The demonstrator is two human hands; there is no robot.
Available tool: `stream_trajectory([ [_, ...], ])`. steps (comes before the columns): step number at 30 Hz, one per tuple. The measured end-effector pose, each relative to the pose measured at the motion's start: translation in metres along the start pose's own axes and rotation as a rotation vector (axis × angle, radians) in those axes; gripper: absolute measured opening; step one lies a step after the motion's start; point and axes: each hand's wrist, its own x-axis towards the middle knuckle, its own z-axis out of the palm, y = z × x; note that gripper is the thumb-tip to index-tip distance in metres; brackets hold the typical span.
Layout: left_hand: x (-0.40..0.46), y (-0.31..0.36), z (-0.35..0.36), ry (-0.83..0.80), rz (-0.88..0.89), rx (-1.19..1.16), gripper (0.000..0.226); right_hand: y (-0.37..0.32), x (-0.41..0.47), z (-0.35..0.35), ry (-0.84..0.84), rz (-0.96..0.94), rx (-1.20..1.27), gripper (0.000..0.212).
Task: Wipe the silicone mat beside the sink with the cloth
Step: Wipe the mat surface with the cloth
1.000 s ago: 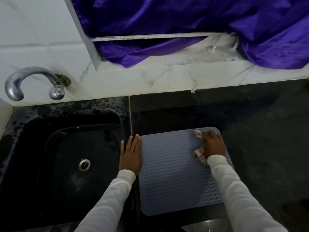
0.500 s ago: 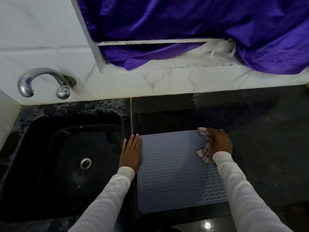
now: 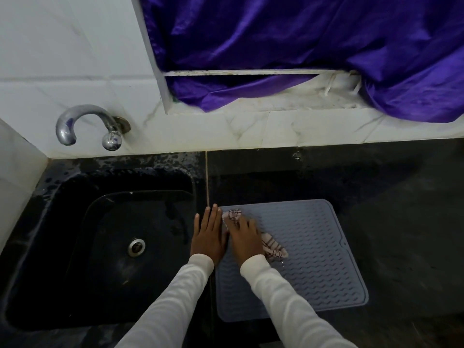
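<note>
Spanning the frame, the dark glossy stone worktop [image 3: 376, 222] holds a deep black sink [image 3: 75, 247] at its left end. Just right of it lies the silicone mat [image 3: 313, 259], grey, rounded-cornered, ribbed in waves. The left hand [image 3: 208, 237] lies flat, fingers straight, along the mat's left edge. The right hand [image 3: 244, 237] presses the crumpled checked cloth [image 3: 272, 247] beside it. Limp silicone could buckle or slide if the bracing palm lifts.

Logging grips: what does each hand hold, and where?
Right hand presses the cloth at its middle; left hand holds nothing.
</note>
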Motion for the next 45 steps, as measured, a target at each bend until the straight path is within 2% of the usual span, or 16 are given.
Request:
stream_trajectory([
  [6,-0.001,0.0,0.003,0.026,-0.021,0.01,0.058,-0.004,0.007,0.008,-0.006,0.014,0.014,0.053],
  [10,-0.001,-0.004,0.006,0.01,-0.018,0.048,0.059,-0.003,0.014,0.016,-0.059,-0.055,0.017,0.057],
  [13,-0.001,-0.003,0.003,0.002,-0.035,0.037,0.059,0.007,0.018,-0.001,-0.112,-0.134,-0.034,0.058],
  [16,0.001,-0.004,0.003,-0.012,-0.04,0.039,0.059,0.025,0.021,-0.015,-0.168,-0.135,-0.067,0.062],
  [19,0.001,-0.005,0.004,-0.03,-0.031,0.031,0.061,0.057,0.019,-0.02,-0.178,-0.051,-0.036,0.05],
  [22,-0.001,-0.005,0.002,-0.017,-0.028,0.015,0.059,0.106,0.012,-0.035,-0.188,0.076,-0.049,0.047],
  [25,-0.001,-0.004,0.001,-0.005,-0.024,0.018,0.058,0.16,0.002,-0.058,-0.179,0.222,0.067,0.041],
  [30,0.001,-0.003,0.001,0.003,-0.028,0.052,0.058,0.226,-0.01,-0.075,-0.083,0.32,0.008,0.027],
  [32,0.002,-0.003,0.002,0.006,-0.031,0.053,0.058,0.246,-0.011,-0.074,-0.063,0.344,-0.016,0.029],
  [38,0.001,0.0,-0.001,-0.015,-0.045,0.05,0.059,0.265,-0.011,-0.071,0.01,0.454,-0.019,0.026],
  [41,0.002,0.002,-0.003,-0.018,-0.043,0.046,0.059,0.269,-0.007,-0.072,-0.052,0.45,-0.048,0.031],
  [43,0.0,0.0,-0.004,-0.024,-0.035,0.05,0.059,0.273,-0.001,-0.069,-0.045,0.498,0.013,0.045],
  [45,-0.002,-0.001,-0.004,-0.033,-0.026,0.037,0.058,0.26,0.002,-0.074,-0.054,0.51,0.058,0.041],
])
